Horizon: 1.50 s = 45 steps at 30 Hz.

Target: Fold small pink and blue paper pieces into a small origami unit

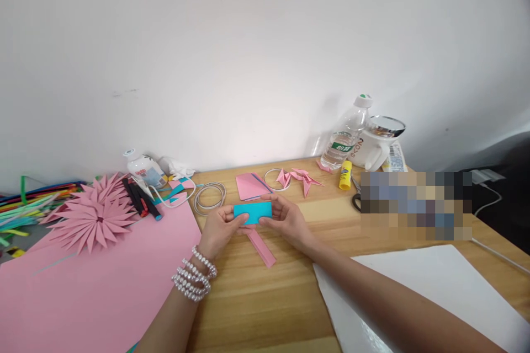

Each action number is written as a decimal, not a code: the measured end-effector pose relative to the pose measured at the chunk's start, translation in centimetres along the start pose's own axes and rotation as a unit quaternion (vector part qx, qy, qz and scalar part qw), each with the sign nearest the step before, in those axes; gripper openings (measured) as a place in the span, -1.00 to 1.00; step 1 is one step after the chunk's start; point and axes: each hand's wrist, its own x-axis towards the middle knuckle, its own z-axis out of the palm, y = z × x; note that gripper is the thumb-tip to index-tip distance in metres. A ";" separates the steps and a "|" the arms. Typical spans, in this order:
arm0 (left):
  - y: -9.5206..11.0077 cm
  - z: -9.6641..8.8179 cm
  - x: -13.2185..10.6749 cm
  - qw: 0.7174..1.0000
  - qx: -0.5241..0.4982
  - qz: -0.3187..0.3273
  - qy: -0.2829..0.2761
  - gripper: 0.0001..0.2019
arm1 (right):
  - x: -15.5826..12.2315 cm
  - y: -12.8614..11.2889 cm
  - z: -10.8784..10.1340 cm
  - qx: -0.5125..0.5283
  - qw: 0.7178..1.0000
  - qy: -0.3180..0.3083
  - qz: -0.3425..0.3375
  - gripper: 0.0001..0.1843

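Note:
My left hand (219,231) and my right hand (285,219) together hold a small folded rectangle of blue paper (252,212) just above the wooden table (265,298). Each hand pinches one end of it, fingers closed on the paper. A pearl bracelet (194,277) wraps my left wrist. A folded pink paper strip (261,247) lies on the table right under my hands. Behind the blue paper lies a folded pink sheet (250,185).
A big pink sheet (95,292) with a pink paper flower (91,218) covers the left. Markers (141,199), wire rings (209,196), pink origami pieces (301,178), a yellow glue stick (345,175), scissors (356,196), a water bottle (346,134), a white mug (377,146) stand behind. White paper (418,298) lies right.

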 end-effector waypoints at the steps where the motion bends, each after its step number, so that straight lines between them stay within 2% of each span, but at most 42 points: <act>1: 0.1 -0.1 0.0 1.000 -0.003 0.002 0.004 -0.63 | 0.0 -0.1 0.0 0.000 1.000 0.002 0.004 -0.48; 3: 0.2 -0.2 0.0 1.000 -0.007 0.005 0.005 -0.62 | -0.1 -0.1 -0.1 -0.006 1.000 0.003 0.014 -0.44; 9: 0.3 -0.2 0.0 1.000 -0.009 0.017 0.009 -0.65 | -0.1 0.2 0.0 -0.022 0.999 -0.013 0.024 -0.52; 17: 0.1 -0.5 0.3 1.000 -0.010 0.020 0.018 -0.67 | 0.1 0.0 0.2 0.055 0.997 -0.007 0.057 -0.65; 21: 0.3 -0.7 0.2 0.999 0.001 0.026 0.028 -0.68 | 0.1 -0.4 0.1 0.066 0.997 0.024 0.036 -0.72; 24: 0.4 -0.5 0.1 0.999 0.023 0.030 0.027 -0.71 | 0.0 -0.8 0.2 0.054 0.997 0.038 0.046 -0.70; 28: 0.4 -0.2 -0.1 0.998 0.046 0.052 0.008 -0.75 | -0.1 -1.0 0.3 0.033 0.998 0.028 0.051 -0.60; 38: -0.1 -0.4 0.1 0.995 0.037 0.092 0.027 -0.68 | -0.3 -1.1 0.2 -0.022 1.000 -0.008 0.019 -0.65; 45: 0.3 0.0 -0.1 0.985 0.101 0.131 0.040 -0.74 | -0.2 -0.9 0.3 -0.007 0.999 -0.054 0.000 -0.66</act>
